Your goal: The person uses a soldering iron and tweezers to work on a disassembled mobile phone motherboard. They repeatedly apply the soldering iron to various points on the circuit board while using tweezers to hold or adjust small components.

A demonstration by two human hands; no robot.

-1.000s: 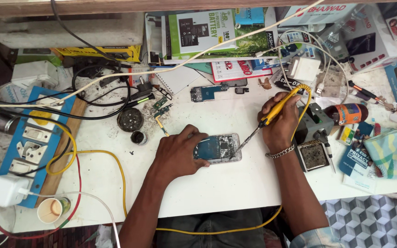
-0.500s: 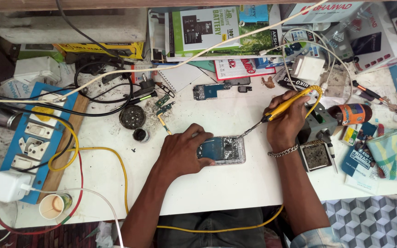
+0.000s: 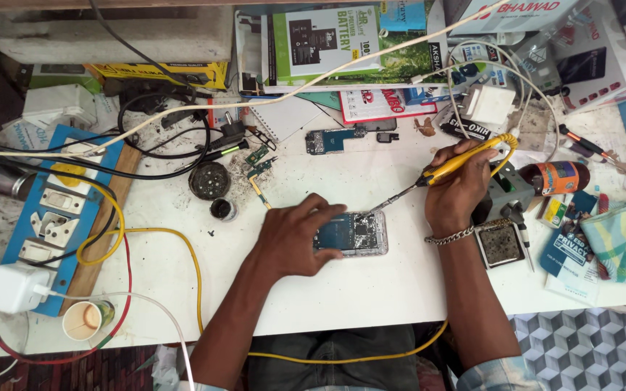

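My left hand (image 3: 295,235) lies flat, fingers spread over the left end of the opened phone (image 3: 353,233), pinning it mid-worktop (image 3: 342,289). My right hand (image 3: 458,195) arches just right of it, wrist cocked, fingers pinched on the yellow soldering iron (image 3: 458,165), whose tip slants down-left onto the phone's far edge.

1. The left hand (image 3: 295,235) is lying palm down, fingers spread and stretching toward the right.
2. The left forearm is running from the near edge up and rightward, bare.
3. The right hand (image 3: 458,195) is curling closed in a pen-like grip, knuckles facing up.
4. The right wrist is wearing a chain bracelet, and the forearm is angling back toward the near right.
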